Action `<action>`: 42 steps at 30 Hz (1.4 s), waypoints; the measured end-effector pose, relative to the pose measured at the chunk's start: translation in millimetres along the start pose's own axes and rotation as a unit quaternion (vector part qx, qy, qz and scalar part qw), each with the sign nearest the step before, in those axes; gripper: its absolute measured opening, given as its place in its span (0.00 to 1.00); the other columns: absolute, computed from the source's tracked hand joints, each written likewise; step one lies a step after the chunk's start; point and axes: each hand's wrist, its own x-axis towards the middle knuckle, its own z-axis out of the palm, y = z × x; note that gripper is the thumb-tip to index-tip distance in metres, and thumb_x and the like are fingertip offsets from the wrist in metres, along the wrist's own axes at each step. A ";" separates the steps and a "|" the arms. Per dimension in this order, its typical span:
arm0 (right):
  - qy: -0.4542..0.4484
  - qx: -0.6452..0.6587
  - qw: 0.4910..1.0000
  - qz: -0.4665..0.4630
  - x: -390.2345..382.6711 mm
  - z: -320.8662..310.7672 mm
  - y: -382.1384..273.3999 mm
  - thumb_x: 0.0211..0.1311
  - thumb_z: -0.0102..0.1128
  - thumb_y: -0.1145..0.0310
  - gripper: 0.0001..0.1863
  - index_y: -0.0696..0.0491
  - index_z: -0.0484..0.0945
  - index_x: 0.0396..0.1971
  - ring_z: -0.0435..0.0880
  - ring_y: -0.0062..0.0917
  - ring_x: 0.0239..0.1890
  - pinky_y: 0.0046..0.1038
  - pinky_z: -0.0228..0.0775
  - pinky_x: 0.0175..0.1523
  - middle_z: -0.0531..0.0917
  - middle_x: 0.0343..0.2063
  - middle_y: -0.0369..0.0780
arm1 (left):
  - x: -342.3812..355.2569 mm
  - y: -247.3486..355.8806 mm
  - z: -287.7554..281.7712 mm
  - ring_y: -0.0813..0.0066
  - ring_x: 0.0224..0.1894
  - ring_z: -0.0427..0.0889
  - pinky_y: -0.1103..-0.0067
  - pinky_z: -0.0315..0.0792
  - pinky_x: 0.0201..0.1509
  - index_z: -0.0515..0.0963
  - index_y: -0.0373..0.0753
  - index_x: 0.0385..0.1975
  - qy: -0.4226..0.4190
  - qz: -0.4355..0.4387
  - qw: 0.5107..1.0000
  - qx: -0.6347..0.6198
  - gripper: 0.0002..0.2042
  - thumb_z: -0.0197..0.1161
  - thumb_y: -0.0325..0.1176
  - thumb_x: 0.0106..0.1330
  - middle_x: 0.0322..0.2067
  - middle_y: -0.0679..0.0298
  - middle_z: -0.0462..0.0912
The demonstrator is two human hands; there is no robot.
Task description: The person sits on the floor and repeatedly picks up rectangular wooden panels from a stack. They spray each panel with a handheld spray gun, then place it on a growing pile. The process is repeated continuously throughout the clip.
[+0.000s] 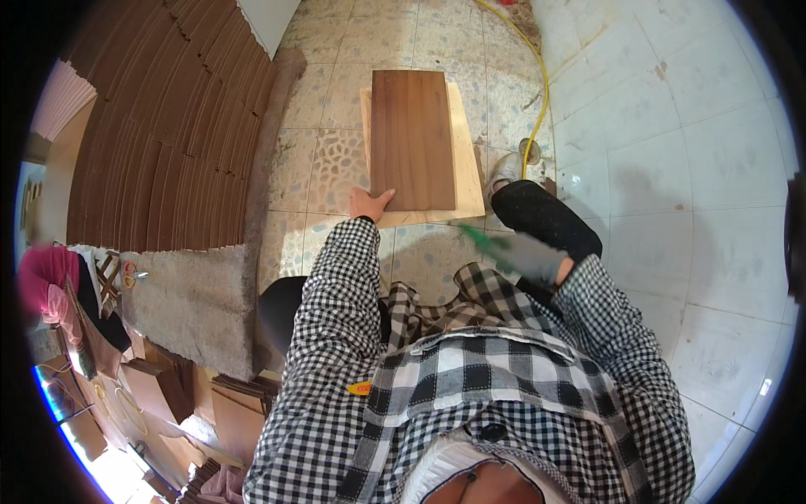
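A dark brown wooden board (411, 139) lies lengthwise on a larger pale board (467, 172), whose margins show at the sides and along the near edge. At the near left corner of the brown board, my bare left hand (369, 204) grips the edge, thumb on top and the other fingers partly hidden. My right hand (535, 257), in a grey glove, is closed on a slim green tool (480, 239) just short of the boards' near right corner. Motion smears that tool, so its kind cannot be made out.
Tall stacks of brown boards (159, 134) stand on a concrete ledge (193, 307) at left, with scissors (132, 275) beside it. A yellow hose (544, 80) runs along the white tiled wall (655, 168) on the right. Another person (63, 286) is at far left.
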 end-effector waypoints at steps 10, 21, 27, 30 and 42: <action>-0.115 -0.115 0.982 -0.095 81.0 -29.5 -113.1 0.71 0.31 0.32 0.42 0.50 0.60 0.71 0.83 0.48 0.49 0.42 0.73 0.58 0.81 0.49 0.56 | -6.8 -28.0 -39.7 0.61 0.41 0.84 0.67 0.79 0.38 0.76 0.30 0.50 -0.285 -0.056 0.957 0.002 0.33 0.67 0.59 0.62 0.44 0.51 0.84; 0.072 0.021 0.992 0.101 129.4 -55.8 -65.3 0.70 0.36 0.31 0.42 0.54 0.75 0.60 0.85 0.41 0.38 0.43 0.72 0.53 0.83 0.43 0.56 | -8.4 -61.9 -0.6 0.51 0.52 0.82 0.62 0.75 0.56 0.77 0.32 0.53 -0.124 -0.149 0.938 -0.287 0.26 0.51 0.52 0.74 0.50 0.46 0.82; -0.138 0.028 0.990 -0.010 30.5 -35.4 -59.2 0.71 0.41 0.33 0.40 0.49 0.66 0.69 0.79 0.27 0.31 0.30 0.74 0.40 0.82 0.34 0.47 | -14.2 -61.3 21.4 0.44 0.53 0.79 0.60 0.72 0.57 0.75 0.35 0.57 0.110 -0.038 0.987 -0.115 0.21 0.47 0.43 0.75 0.51 0.44 0.81; 0.060 0.075 0.988 0.118 21.1 -44.5 -22.1 0.68 0.37 0.29 0.46 0.60 0.72 0.59 0.82 0.36 0.38 0.36 0.73 0.52 0.83 0.35 0.53 | -11.4 -42.9 22.0 0.46 0.54 0.79 0.62 0.73 0.58 0.73 0.36 0.60 0.171 0.015 0.973 -0.153 0.19 0.48 0.39 0.75 0.53 0.44 0.80; 0.136 0.164 0.961 -0.177 -77.5 -35.1 -37.1 0.73 0.52 0.54 0.27 0.54 0.71 0.65 0.77 0.24 0.32 0.27 0.73 0.44 0.79 0.29 0.38 | -92.3 64.7 -148.8 0.71 0.26 0.66 0.76 0.67 0.30 0.72 0.37 0.55 -0.338 -0.033 0.570 -0.748 0.23 0.46 0.50 0.75 0.30 0.53 0.72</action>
